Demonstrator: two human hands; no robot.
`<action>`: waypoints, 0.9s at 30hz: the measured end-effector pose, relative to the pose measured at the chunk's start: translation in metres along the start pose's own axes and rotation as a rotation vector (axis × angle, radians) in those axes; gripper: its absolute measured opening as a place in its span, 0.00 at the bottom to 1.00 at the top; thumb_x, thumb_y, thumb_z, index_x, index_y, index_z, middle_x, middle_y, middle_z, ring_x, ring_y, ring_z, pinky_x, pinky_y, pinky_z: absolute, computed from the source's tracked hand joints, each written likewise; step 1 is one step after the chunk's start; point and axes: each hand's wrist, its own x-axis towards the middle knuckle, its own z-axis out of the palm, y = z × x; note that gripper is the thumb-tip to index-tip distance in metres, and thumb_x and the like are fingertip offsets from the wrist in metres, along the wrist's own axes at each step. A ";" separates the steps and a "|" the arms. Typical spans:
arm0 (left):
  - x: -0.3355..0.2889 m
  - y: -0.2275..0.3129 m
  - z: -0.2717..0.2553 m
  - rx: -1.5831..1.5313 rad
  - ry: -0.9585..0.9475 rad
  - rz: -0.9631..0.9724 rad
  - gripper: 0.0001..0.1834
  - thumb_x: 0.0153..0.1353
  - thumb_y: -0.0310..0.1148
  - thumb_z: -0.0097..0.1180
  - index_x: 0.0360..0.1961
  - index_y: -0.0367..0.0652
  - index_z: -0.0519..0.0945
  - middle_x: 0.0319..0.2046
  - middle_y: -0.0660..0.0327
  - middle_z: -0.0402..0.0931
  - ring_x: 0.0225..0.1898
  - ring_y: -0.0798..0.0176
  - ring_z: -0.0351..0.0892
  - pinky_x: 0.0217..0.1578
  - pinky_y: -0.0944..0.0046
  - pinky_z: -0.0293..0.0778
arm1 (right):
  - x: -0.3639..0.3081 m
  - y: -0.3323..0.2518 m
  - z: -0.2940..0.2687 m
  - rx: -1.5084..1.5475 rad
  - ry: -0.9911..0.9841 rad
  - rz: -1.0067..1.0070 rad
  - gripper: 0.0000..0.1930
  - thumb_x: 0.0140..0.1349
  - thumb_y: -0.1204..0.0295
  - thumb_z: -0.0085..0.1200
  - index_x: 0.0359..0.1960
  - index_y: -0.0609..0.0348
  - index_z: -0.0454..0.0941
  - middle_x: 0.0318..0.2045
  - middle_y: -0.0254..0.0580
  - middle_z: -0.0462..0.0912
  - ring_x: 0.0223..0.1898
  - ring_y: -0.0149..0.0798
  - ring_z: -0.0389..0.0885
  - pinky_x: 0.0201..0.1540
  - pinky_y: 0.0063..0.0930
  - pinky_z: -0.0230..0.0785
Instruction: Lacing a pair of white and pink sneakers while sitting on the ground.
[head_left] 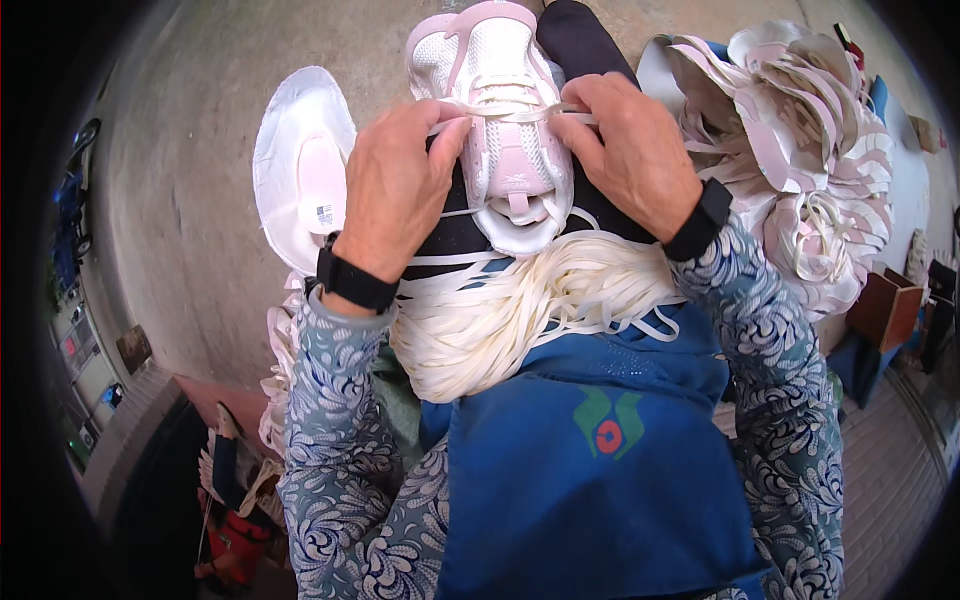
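Note:
A white and pale pink shoe upper lies across my lap, its collar toward me and its toe pointing away. A cream shoelace runs through its eyelets in several crossing rows. My left hand pinches the lace between thumb and forefinger at the upper's left side. On the right side my right hand grips the lace in the same way. Below the upper, a thick bundle of loose cream laces rests on my lap over a blue apron.
To the left stands a white and pink upper with a small printed label. A large heap of pink and white uppers is piled at the right. Beside it is a brown wooden box. Concrete floor stretches beyond.

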 end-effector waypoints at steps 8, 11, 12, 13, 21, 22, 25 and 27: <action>-0.026 0.011 0.021 0.301 0.065 0.161 0.24 0.57 0.33 0.58 0.54 0.34 0.71 0.38 0.46 0.77 0.41 0.45 0.75 0.43 0.52 0.69 | -0.023 -0.023 0.002 -0.352 -0.057 -0.086 0.15 0.54 0.65 0.59 0.36 0.63 0.73 0.31 0.50 0.72 0.33 0.52 0.74 0.38 0.42 0.68; -0.022 0.004 0.025 0.221 0.061 0.123 0.20 0.58 0.28 0.53 0.52 0.33 0.72 0.38 0.44 0.76 0.41 0.43 0.76 0.42 0.52 0.71 | -0.017 -0.008 0.006 -0.225 -0.099 0.015 0.12 0.54 0.69 0.56 0.35 0.65 0.74 0.30 0.53 0.74 0.33 0.53 0.76 0.37 0.41 0.69; -0.020 0.000 0.025 0.231 0.055 0.120 0.20 0.58 0.28 0.53 0.52 0.33 0.72 0.38 0.44 0.76 0.41 0.43 0.76 0.42 0.52 0.71 | -0.015 -0.002 0.005 -0.131 -0.141 0.102 0.11 0.55 0.70 0.54 0.35 0.66 0.75 0.29 0.54 0.75 0.33 0.53 0.77 0.37 0.41 0.69; -0.018 -0.003 0.025 0.171 0.059 0.135 0.19 0.56 0.26 0.52 0.50 0.33 0.73 0.37 0.45 0.76 0.39 0.44 0.77 0.41 0.51 0.72 | -0.014 0.005 0.003 -0.138 -0.102 0.059 0.11 0.55 0.70 0.54 0.35 0.66 0.75 0.29 0.54 0.75 0.33 0.53 0.77 0.37 0.41 0.69; -0.014 -0.007 0.034 0.112 0.094 0.128 0.15 0.58 0.23 0.49 0.48 0.36 0.73 0.36 0.44 0.77 0.36 0.40 0.78 0.36 0.50 0.74 | -0.019 0.007 0.010 -0.098 -0.062 -0.107 0.09 0.51 0.77 0.53 0.35 0.69 0.72 0.29 0.56 0.73 0.32 0.56 0.77 0.36 0.42 0.73; -0.015 -0.007 0.036 0.088 0.095 0.098 0.15 0.58 0.23 0.48 0.48 0.37 0.72 0.35 0.45 0.77 0.34 0.39 0.78 0.34 0.50 0.75 | -0.019 0.006 0.012 -0.074 -0.053 -0.095 0.11 0.54 0.79 0.50 0.39 0.67 0.72 0.32 0.56 0.74 0.35 0.56 0.77 0.38 0.42 0.71; -0.014 -0.005 0.037 0.103 0.105 0.106 0.17 0.56 0.21 0.49 0.48 0.38 0.70 0.32 0.46 0.77 0.31 0.41 0.79 0.30 0.52 0.76 | -0.018 0.002 0.012 -0.029 -0.005 -0.115 0.14 0.55 0.81 0.47 0.44 0.64 0.70 0.34 0.55 0.75 0.38 0.56 0.76 0.41 0.41 0.70; -0.012 -0.005 0.035 0.141 0.118 0.146 0.18 0.54 0.20 0.50 0.47 0.38 0.69 0.30 0.46 0.77 0.29 0.43 0.80 0.28 0.53 0.76 | -0.017 0.000 0.009 -0.039 -0.017 -0.157 0.13 0.53 0.80 0.50 0.41 0.66 0.67 0.33 0.55 0.74 0.33 0.58 0.79 0.34 0.44 0.73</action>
